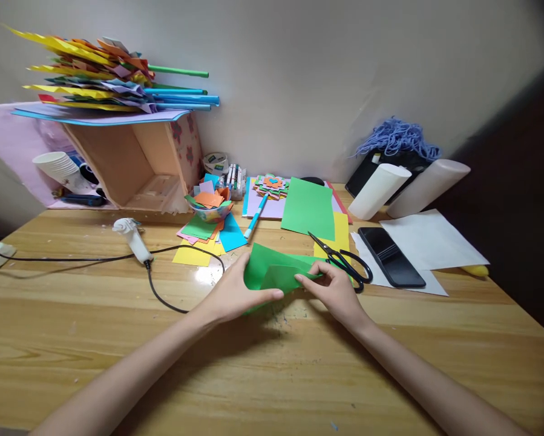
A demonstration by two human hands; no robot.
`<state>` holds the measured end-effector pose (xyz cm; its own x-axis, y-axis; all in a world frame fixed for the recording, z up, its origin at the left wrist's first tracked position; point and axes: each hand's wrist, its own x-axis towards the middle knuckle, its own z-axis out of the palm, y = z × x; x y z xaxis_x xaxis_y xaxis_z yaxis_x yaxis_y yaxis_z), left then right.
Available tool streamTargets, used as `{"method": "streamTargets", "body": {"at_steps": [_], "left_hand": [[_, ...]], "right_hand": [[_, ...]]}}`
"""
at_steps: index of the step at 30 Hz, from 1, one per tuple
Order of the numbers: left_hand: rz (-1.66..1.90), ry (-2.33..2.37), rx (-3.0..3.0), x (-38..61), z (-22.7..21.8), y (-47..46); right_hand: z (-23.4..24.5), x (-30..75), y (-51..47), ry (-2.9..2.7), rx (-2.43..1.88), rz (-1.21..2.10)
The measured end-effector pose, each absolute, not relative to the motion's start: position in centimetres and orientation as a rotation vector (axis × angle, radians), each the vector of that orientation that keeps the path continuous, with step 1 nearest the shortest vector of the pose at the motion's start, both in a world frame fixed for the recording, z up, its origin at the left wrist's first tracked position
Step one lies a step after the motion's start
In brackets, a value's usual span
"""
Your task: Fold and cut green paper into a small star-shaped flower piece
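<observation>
Bare forearms; hands gripping smooth green paper, seemingly folded.

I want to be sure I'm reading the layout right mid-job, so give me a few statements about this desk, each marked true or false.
1. The left hand and right hand both hold green paper. True.
2. The right hand is gripping the black scissors. False: they lie just beyond it, unheld.
3. The black phone rests on a white sheet. True.
4. The white corded tool lies to the right of the scissors. False: it lies well to their left.
5. Blue yarn sits at the back right, behind the white rolls. True.
</observation>
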<state>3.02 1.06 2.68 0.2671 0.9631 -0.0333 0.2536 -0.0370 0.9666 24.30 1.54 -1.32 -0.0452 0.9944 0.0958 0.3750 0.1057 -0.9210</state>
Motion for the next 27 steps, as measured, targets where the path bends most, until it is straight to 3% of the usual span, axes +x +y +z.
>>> {"method": "streamTargets", "body": {"at_steps": [13, 27], "left_hand": [[0.945, 1.255, 1.477, 2.2, -0.1, 2.2], [0.679, 1.106, 1.371, 2.3, 0.0, 1.2]], "right_hand": [[-2.6, 23.4, 2.9, -1.259, -1.229, 1.312], [-2.6, 23.7, 2.7, -1.173, -1.208, 1.311]]}}
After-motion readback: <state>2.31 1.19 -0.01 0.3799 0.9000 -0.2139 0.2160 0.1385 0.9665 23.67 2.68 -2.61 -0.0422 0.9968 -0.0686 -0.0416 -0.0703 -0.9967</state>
